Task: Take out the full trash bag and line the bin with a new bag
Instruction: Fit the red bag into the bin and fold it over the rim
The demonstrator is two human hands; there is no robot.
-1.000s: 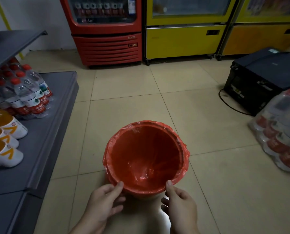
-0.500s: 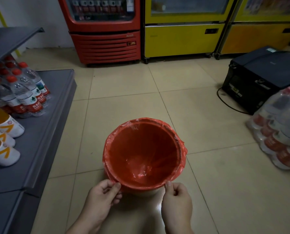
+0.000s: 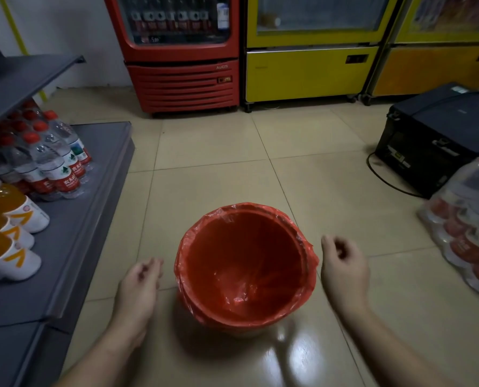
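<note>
A round bin (image 3: 241,329) stands on the tiled floor, lined with a red plastic bag (image 3: 245,269) whose edge is folded down over the rim all round. The bag's inside looks empty, with crumpled plastic at the bottom. My left hand (image 3: 139,289) hovers just left of the bin, fingers loosely curled, apart from the bag. My right hand (image 3: 343,265) hovers just right of the rim, fingers curled, holding nothing.
A grey shelf unit (image 3: 73,227) on the left carries water bottles (image 3: 56,160) and orange drink bottles (image 3: 6,219). A red fridge (image 3: 182,51) and yellow fridges (image 3: 311,48) line the back. A black box (image 3: 439,135) with a cable and a bottle pack (image 3: 470,233) sit right.
Both hands have let go of the bag's near rim and moved apart to either side of the bin. The view has shifted back and slightly up.
</note>
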